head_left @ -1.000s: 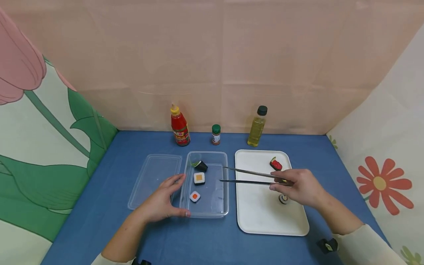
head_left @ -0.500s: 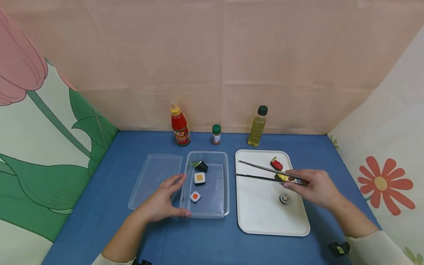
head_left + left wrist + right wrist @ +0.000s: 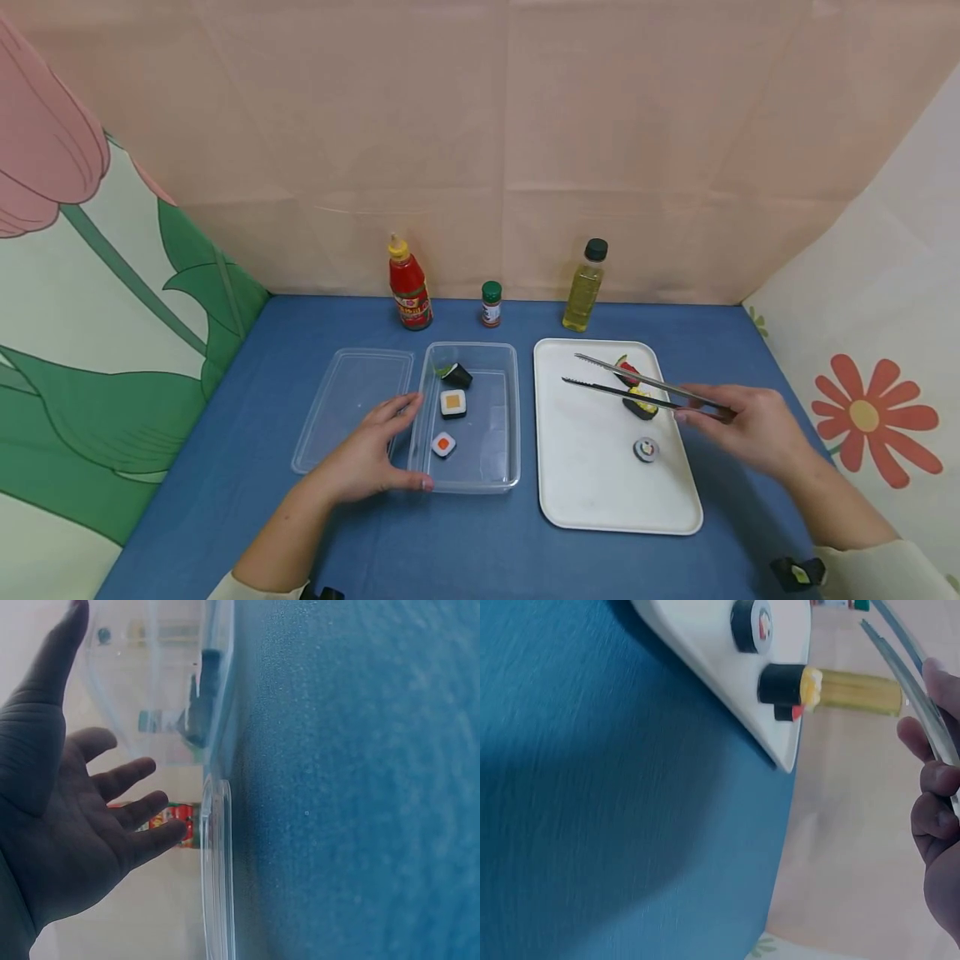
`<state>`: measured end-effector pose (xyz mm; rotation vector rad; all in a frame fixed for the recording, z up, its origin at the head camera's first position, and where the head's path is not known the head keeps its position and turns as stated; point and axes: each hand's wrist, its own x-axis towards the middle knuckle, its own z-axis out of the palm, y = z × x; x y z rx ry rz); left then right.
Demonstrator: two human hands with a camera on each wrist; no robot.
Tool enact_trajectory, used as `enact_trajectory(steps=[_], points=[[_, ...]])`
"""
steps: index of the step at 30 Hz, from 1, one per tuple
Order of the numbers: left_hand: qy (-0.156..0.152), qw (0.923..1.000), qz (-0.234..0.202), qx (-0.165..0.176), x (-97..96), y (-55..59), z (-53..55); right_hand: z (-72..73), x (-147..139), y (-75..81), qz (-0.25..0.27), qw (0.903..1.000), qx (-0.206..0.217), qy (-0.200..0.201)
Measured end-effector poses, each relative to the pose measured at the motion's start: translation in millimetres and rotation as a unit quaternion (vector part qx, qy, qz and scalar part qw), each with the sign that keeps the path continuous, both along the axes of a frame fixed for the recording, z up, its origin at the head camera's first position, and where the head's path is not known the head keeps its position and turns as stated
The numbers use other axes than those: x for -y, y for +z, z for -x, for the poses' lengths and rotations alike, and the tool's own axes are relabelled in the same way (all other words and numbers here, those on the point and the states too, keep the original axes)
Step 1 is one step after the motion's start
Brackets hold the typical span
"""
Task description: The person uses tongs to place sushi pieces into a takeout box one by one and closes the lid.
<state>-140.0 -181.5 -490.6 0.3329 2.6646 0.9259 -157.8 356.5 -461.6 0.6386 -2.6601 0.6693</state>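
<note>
My right hand (image 3: 753, 425) grips metal tongs (image 3: 667, 387), their arms spread with nothing between the tips, above the white tray (image 3: 592, 483). Under and beside them on the tray lie a red-topped sushi piece (image 3: 628, 367), a yellow-topped one (image 3: 640, 409) and a round roll (image 3: 646, 450). My left hand (image 3: 375, 454) has its fingers and thumb spread along the left side of a clear plastic container (image 3: 487, 433); I cannot tell how firmly it touches. Inside sit a dark hand roll (image 3: 457, 377), a square yellow-centred piece (image 3: 453, 404) and an orange-centred one (image 3: 443, 445).
A clear lid (image 3: 341, 408) lies flat left of the container, partly behind the left hand. Along the back stand a red sauce bottle (image 3: 410, 292), a small green-capped jar (image 3: 491, 307) and an oil bottle (image 3: 584, 290). Blue cloth (image 3: 480, 550) covers the table.
My right hand has moved right with the tongs, from beside the container to over the tray's right part, uncovering the round roll and yellow-topped piece. The left hand has stayed in place.
</note>
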Motion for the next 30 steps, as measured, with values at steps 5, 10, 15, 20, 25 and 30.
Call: enact_trajectory(steps=[5,10,15,20,25,30], points=[[0.001,1.0000,0.001,0.001,0.3,-0.6,0.7,-2.5,-10.2,-0.6,-0.013,0.9993,0.015,-0.031],[-0.001,1.0000,0.000,-0.001,0.8,-0.1,0.8,-3.9,-18.7,-1.9,-0.016,0.9982,0.022,-0.053],[-0.002,1.0000,0.000,-0.002,0.1,0.3,0.5,-4.1,-27.2,-5.2,-0.018,0.9965,0.034,-0.074],[-0.003,1.0000,0.002,0.000,-1.0,0.2,-0.7,-3.9,-35.3,-8.3,-0.031,0.9935,0.051,-0.097],[0.002,1.0000,0.004,0.001,-1.8,-0.2,-0.9,-4.1,-42.0,-11.4,-0.038,0.9923,0.050,-0.107],[0.001,1.0000,0.003,-0.003,-0.9,0.0,-1.0,-4.4,-49.2,-15.6,-0.038,0.9926,0.027,-0.112]])
